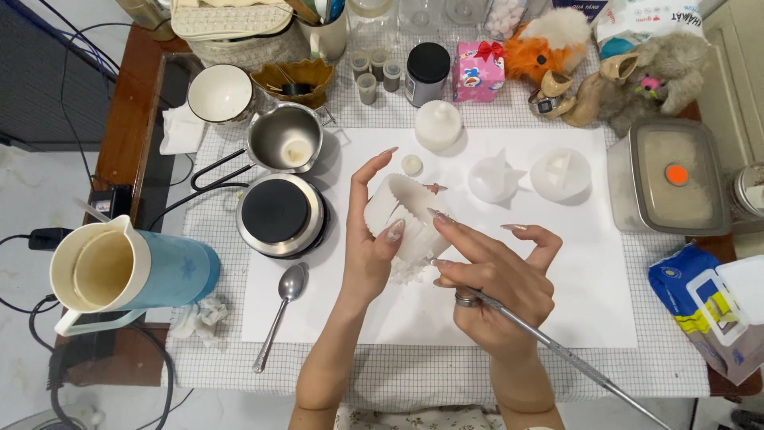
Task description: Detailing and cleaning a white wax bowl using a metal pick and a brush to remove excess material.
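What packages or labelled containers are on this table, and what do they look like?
Pink gift box: back centre, cube, red bow.
Dark jar: left of it, black lid, pale label.
Blue bag: right edge, yellow and white print.
White bag: back right, coloured print.
Lidded tub: right, orange round sticker.

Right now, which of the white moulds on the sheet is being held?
The ribbed round mould, gripped by the left hand and touched by the right hand. The star mould and dome sit untouched.

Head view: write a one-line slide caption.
Left hand holds a white ribbed mould, right hand touches it, gripping a thin metal tool.
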